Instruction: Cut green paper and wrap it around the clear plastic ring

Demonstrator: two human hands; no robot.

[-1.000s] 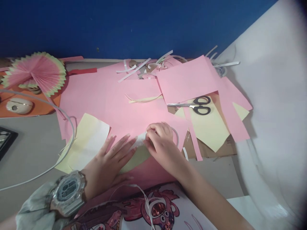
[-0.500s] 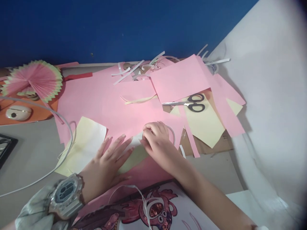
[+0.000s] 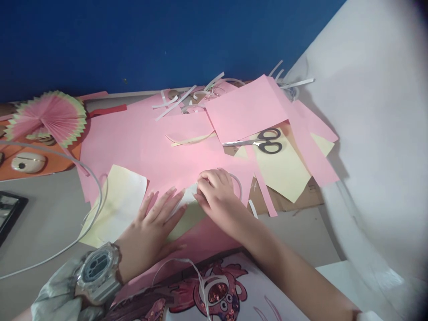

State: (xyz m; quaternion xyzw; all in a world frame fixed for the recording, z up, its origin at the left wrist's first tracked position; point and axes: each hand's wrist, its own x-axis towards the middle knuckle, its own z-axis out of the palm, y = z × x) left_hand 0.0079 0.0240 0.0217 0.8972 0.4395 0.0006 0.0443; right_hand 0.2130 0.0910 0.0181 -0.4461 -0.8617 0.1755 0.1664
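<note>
From the head camera, the left hand (image 3: 152,227) lies flat with fingers spread, palm down on a pale yellow sheet (image 3: 115,205) that rests on the large pink paper (image 3: 140,142). Its fingertips point up and to the right, toward the right hand (image 3: 217,196), which sits just beside them, almost touching. The right hand is curled, its fingers bunched and pinching a small white strip (image 3: 187,196) that runs between the two hands; the strip's long axis slants from the right hand's fingertips down toward the left hand's fingers. The right hand is the nearer one to the strip's free end, and the left hand pins the paper beneath it.

Beyond the right hand, farther from the body and a little to its right, the scissors (image 3: 264,141) lie shut on another yellow piece, handles pointing right, well apart from both hands. Far beyond the left hand, up and to its left, a pleated paper fan (image 3: 47,117) stands on an orange sheet.

How the thumb meets the strip is hidden under the right hand's own fingers, so the exact grip cannot be told. A thin white loop behind the right hand is half covered by the knuckles. The wristwatch (image 3: 96,272) and sleeve are cut off at the lower edge.
</note>
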